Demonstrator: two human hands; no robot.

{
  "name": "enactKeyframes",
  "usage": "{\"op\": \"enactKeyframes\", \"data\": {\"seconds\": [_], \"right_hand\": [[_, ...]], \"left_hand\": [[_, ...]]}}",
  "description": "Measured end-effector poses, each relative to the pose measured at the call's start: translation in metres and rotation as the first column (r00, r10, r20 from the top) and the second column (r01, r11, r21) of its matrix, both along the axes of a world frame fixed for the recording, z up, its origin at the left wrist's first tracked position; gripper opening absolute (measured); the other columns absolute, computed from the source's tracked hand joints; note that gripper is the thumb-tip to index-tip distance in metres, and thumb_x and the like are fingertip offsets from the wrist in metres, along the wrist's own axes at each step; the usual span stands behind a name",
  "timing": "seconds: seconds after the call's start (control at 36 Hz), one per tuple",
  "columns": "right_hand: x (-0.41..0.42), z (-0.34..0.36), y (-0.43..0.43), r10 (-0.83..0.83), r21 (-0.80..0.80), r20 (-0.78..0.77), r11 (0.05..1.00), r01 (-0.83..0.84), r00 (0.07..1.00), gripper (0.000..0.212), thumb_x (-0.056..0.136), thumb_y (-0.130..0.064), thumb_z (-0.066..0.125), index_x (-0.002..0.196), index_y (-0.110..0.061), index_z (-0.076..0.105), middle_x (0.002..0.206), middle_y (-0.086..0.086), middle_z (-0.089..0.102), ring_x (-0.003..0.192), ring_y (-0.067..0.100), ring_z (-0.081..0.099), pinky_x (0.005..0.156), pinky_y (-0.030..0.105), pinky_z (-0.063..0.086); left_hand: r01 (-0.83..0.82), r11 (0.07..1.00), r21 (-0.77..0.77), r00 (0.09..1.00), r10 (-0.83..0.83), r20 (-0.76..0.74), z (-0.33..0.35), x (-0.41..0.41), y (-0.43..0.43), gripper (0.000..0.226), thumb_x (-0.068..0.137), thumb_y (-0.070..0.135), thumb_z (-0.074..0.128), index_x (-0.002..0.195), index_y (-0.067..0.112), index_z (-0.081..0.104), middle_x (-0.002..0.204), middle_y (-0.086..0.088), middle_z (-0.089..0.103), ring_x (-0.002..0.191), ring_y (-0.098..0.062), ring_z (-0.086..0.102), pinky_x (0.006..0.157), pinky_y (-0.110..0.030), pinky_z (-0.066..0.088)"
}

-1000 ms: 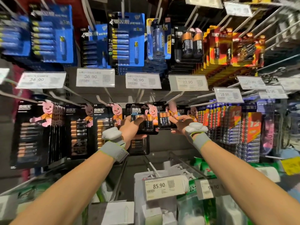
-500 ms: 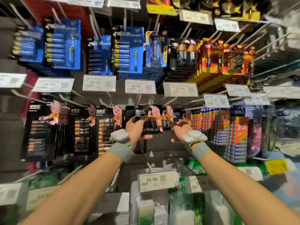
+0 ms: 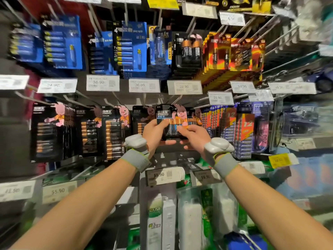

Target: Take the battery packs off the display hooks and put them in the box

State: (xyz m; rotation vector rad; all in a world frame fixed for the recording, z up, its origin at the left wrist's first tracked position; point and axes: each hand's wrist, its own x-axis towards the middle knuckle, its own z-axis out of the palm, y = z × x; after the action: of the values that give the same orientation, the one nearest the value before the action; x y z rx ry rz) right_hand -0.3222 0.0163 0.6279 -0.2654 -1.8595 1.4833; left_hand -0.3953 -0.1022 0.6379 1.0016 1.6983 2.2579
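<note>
1. The left hand (image 3: 153, 132) is gripping the left edge of a black cardboard battery pack printed with a pink rabbit (image 3: 167, 114), fingers curled over its front.
2. The right hand (image 3: 195, 136) is pinching its lower right side.
3. The pack is sitting before the middle row of hanging black packs (image 3: 113, 130), under a white price tag (image 3: 184, 87).

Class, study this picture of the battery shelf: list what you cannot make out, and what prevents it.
Head view: no box in frame; its place is unknown.
Head view: whether the black battery pack is off its hook; the pack itself hides the hook.
Head view: the pack's lower part, covered by the left hand and right hand.
Head view: the price tag at the left edge, blurred and cut off.
</note>
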Motion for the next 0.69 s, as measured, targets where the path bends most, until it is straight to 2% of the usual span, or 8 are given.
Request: {"op": "enactKeyframes", "data": {"seconds": [0.11,0.17,0.25,0.33,0.42,0.47,0.56,0.69], "right_hand": [[0.013,-0.002,-0.001,-0.026,0.004,-0.039,1.000,0.026,0.999,0.039,0.091,-0.033,0.062,0.120,-0.007,0.056,0.102,0.006,0.063,0.063,0.011,0.060,0.049,0.019,0.051],[0.019,-0.001,-0.001,-0.043,0.007,-0.058,0.999,0.043,0.997,0.039,0.092,-0.033,0.062,0.121,-0.008,0.055,0.102,0.005,0.062,0.065,0.012,0.060,0.052,0.021,0.052],[0.025,0.003,0.000,-0.064,0.003,-0.092,0.998,0.064,0.994,0.034,0.092,-0.033,0.062,0.118,-0.013,0.053,0.092,-0.002,0.060,0.066,0.011,0.060,0.052,0.021,0.052],[0.030,0.006,-0.001,-0.084,0.011,-0.128,0.996,0.086,0.988,0.030,0.092,-0.033,0.062,0.112,-0.013,0.054,0.089,-0.004,0.059,0.065,0.011,0.060,0.050,0.020,0.051],[0.031,0.008,-0.002,-0.099,0.031,-0.154,0.994,0.105,0.983,0.024,0.092,-0.032,0.061,0.106,-0.014,0.054,0.090,-0.003,0.060,0.065,0.010,0.059,0.051,0.019,0.051],[0.031,0.010,-0.002,-0.102,0.042,-0.168,0.993,0.110,0.981,0.025,0.092,-0.032,0.061,0.107,-0.014,0.054,0.089,-0.003,0.060,0.065,0.010,0.059,0.050,0.018,0.051],[0.031,0.013,-0.003,-0.103,0.051,-0.176,0.992,0.114,0.979,0.025,0.093,-0.032,0.060,0.110,-0.014,0.055,0.093,-0.002,0.061,0.066,0.009,0.059,0.049,0.017,0.051],[0.026,0.019,0.002,-0.119,0.051,-0.193,0.990,0.131,0.974,0.027,0.093,-0.032,0.060,0.112,-0.013,0.054,0.103,0.005,0.061,0.068,0.010,0.059,0.047,0.015,0.050]], "left_hand": [[-0.042,0.998,-0.035,0.998,0.040,-0.058,-0.002,0.012,-0.004,0.025,0.096,0.024,0.062,0.115,0.008,0.065,0.112,-0.009,0.068,0.095,-0.020,0.069,0.064,-0.042,0.062],[-0.088,0.993,-0.077,0.989,0.078,-0.127,-0.002,0.015,-0.003,0.030,0.093,0.026,0.066,0.117,0.009,0.064,0.118,-0.012,0.065,0.102,-0.024,0.067,0.066,-0.046,0.062],[-0.217,0.964,-0.156,0.942,0.164,-0.294,-0.002,0.020,-0.006,0.041,0.088,0.043,0.068,0.110,0.008,0.065,0.105,-0.019,0.067,0.090,-0.033,0.069,0.070,-0.052,0.060],[-0.347,0.911,-0.221,0.862,0.218,-0.458,0.000,0.021,-0.008,0.042,0.090,0.051,0.061,0.078,0.011,0.055,0.071,-0.014,0.064,0.073,-0.035,0.069,0.075,-0.045,0.055],[-0.382,0.894,-0.235,0.830,0.220,-0.513,0.004,0.024,-0.011,0.044,0.094,0.048,0.057,0.067,0.018,0.041,0.057,-0.003,0.054,0.068,-0.033,0.069,0.068,-0.037,0.049],[-0.405,0.887,-0.223,0.809,0.234,-0.539,0.007,0.023,-0.010,0.045,0.094,0.048,0.057,0.065,0.020,0.038,0.057,-0.001,0.049,0.070,-0.034,0.068,0.068,-0.037,0.051],[-0.442,0.870,-0.219,0.771,0.244,-0.588,0.009,0.019,-0.009,0.049,0.093,0.053,0.056,0.067,0.016,0.036,0.064,-0.013,0.058,0.073,-0.036,0.066,0.075,-0.049,0.053],[-0.478,0.852,-0.213,0.739,0.259,-0.622,0.014,0.014,-0.007,0.050,0.094,0.055,0.053,0.069,0.015,0.037,0.077,-0.021,0.068,0.077,-0.035,0.065,0.074,-0.042,0.047]]}}
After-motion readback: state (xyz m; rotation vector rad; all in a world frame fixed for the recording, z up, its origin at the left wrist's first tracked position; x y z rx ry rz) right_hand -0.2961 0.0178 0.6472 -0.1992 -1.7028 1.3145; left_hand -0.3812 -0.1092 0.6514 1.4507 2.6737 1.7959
